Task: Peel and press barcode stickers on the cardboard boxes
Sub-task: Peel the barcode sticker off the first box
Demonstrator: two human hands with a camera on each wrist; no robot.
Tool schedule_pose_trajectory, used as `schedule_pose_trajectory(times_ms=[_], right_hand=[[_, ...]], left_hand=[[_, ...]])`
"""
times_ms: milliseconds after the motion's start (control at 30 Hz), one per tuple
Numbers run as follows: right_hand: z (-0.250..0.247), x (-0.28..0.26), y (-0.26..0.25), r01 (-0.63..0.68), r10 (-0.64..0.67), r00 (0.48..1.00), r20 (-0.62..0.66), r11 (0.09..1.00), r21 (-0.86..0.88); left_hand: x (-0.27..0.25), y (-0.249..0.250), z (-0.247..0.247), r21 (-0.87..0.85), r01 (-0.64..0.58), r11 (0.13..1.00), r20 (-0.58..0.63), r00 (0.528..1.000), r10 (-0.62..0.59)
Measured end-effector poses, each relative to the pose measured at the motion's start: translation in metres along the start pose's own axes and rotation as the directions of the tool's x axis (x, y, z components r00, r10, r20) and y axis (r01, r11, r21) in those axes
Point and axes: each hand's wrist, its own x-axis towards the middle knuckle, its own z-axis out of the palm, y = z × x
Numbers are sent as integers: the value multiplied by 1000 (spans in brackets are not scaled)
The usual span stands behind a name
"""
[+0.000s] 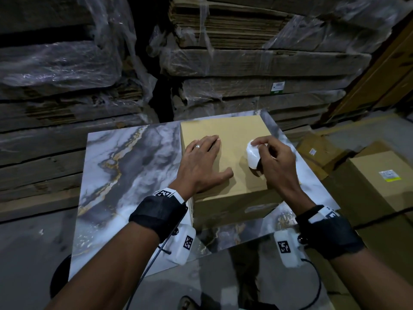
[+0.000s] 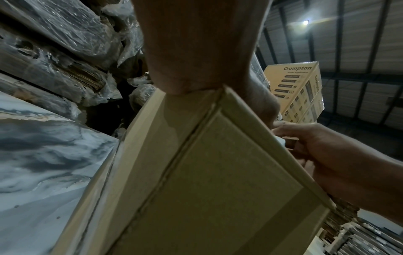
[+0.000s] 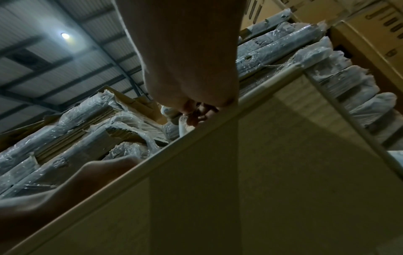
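Note:
A plain brown cardboard box (image 1: pixel 234 139) stands on a marble-patterned table (image 1: pixel 125 166). My left hand (image 1: pixel 203 162) lies flat on the box top, fingers straight and spread. My right hand (image 1: pixel 272 157) hovers over the right part of the top and grips a white roll of stickers (image 1: pixel 253 156) between thumb and curled fingers. The left wrist view shows the box side (image 2: pixel 218 172) from below, with my right hand (image 2: pixel 327 155) at its edge. In the right wrist view the curled fingers (image 3: pixel 196 113) show just above the box edge (image 3: pixel 240 155). No printed barcode is visible.
Stacks of flattened cartons wrapped in plastic film (image 1: pixel 245 63) rise behind the table. More cardboard boxes with labels (image 1: pixel 384 175) sit on the floor to the right. A printed appliance carton (image 2: pixel 298 93) stands high at the back.

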Motion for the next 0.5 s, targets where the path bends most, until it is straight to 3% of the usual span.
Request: schedule_pose_trajectory(times_ms=[367, 500], right_hand=[[-19, 17, 1, -103, 80, 993, 91, 950, 296], [-18, 22, 1, -247, 188, 967, 169, 851, 464]], left_hand=[[0, 1, -2, 5, 2, 1000, 6, 1000, -3], [-1, 1, -4, 0, -1, 1000, 42, 999, 1]])
